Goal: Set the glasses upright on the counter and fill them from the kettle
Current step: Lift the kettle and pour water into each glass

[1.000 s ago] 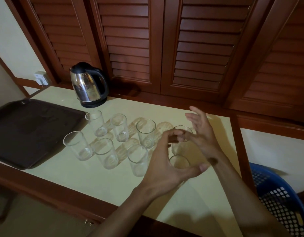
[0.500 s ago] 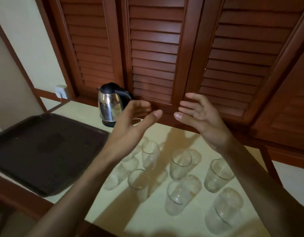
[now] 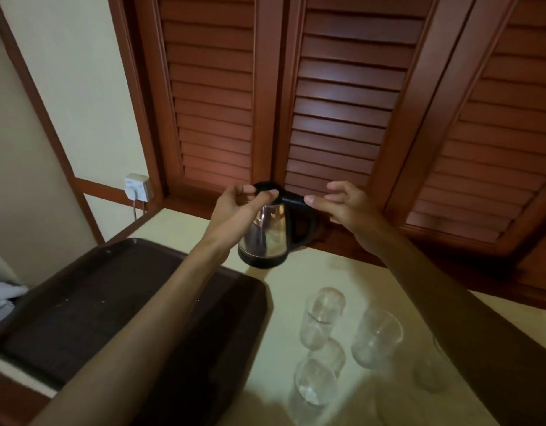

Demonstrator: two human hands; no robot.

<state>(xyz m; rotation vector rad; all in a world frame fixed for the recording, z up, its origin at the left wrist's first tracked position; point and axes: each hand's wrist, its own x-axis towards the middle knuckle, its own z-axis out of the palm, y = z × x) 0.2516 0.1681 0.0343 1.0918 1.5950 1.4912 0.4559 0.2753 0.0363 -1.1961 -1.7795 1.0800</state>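
Left hand (image 3: 235, 207) is up at the kettle (image 3: 267, 233), fingers curled over the black lid at the top, thumb on the near side. Looks like it's touching the lid rim; a full grasp can't be confirmed since the hand hides the contact. Right hand (image 3: 342, 204) sits just right of the kettle's black handle (image 3: 299, 216), fingers loosely bent and spread, thumb tip at or just beside the handle's top end. Nothing enclosed in that hand; whether the thumb actually touches is not clear.

Kettle: steel body, black base, stands at the far edge of the cream counter (image 3: 290, 284), against the louvred wooden doors (image 3: 342, 96).

Glasses (image 3: 322, 318): clear tumblers, upright, clustered on the counter near-right of the kettle, well apart from both hands. At least three readable, motion-blurred; more partly hidden under the right forearm.

Dark brown tray (image 3: 66, 318) lies on the counter's left side, under the left forearm. Wall socket (image 3: 137, 187) with a cable, far left.
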